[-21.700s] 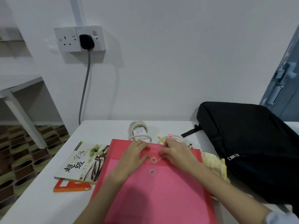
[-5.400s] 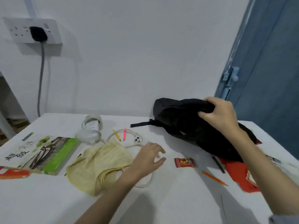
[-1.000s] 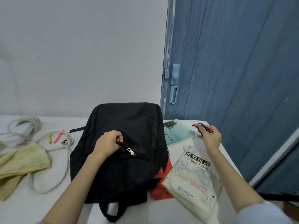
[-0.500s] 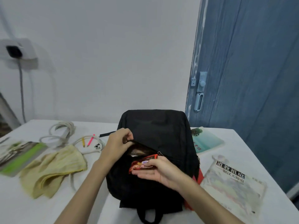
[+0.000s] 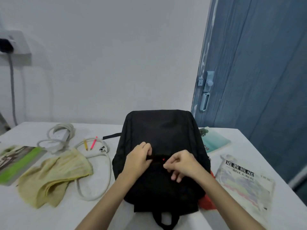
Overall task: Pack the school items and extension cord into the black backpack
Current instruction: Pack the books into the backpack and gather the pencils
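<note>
Red snack pkt now nearly all inside front pocket of black backpack (image 5: pixel 159 130), mid-table
L hand (image 5: pixel 138 159) pinches pocket edge; R hand (image 5: pixel 181 164) curled, grip unclear. Risk: zip snags pkt. Extension cord (image 5: pixel 93 166), pencils (image 5: pixel 89 144) unpacked

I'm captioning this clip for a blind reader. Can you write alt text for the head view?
Both hands, left hand and right hand, work at a front pocket of a black backpack lying on a white table. A coiled extension cord, yellow cloth and books surround it.
</note>
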The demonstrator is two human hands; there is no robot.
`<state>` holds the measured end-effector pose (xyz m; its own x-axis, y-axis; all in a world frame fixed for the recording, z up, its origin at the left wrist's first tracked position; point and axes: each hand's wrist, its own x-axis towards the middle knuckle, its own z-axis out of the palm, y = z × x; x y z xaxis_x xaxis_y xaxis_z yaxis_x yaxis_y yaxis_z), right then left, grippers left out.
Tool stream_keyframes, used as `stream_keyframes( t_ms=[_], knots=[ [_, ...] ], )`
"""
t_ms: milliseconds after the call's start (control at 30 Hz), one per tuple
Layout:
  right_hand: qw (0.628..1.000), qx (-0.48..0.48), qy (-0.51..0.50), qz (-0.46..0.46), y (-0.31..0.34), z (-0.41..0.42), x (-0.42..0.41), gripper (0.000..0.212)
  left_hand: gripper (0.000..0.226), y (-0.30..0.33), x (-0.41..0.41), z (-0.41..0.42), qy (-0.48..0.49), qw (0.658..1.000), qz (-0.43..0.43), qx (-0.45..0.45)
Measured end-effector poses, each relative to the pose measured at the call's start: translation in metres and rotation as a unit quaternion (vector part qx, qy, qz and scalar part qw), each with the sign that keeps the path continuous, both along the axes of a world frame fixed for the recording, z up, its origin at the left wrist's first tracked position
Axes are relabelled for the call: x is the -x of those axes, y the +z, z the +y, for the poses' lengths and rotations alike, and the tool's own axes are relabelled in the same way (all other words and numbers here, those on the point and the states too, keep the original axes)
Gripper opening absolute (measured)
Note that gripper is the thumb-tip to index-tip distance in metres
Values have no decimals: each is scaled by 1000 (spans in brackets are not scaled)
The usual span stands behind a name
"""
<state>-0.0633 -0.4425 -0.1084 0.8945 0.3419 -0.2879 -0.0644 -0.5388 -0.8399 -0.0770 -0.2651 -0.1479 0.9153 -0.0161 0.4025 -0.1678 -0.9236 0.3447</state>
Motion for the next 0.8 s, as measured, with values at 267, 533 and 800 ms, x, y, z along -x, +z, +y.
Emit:
stream_keyframes(
  t_ms=[267,533,800],
  knots=[
    [933,232,-15,-273,-11,-21,-1,26,33,12,-18,-23,14,998,-30,-59],
    [949,148,-47,-274,-15,-45,-28,25,37,5,-1,-45,-195,977,-37,-77],
    [953,101,-4,-285,-16,-63,-32,30,37,-8,-19,-58,-181,942,-100,-264]
  ],
)
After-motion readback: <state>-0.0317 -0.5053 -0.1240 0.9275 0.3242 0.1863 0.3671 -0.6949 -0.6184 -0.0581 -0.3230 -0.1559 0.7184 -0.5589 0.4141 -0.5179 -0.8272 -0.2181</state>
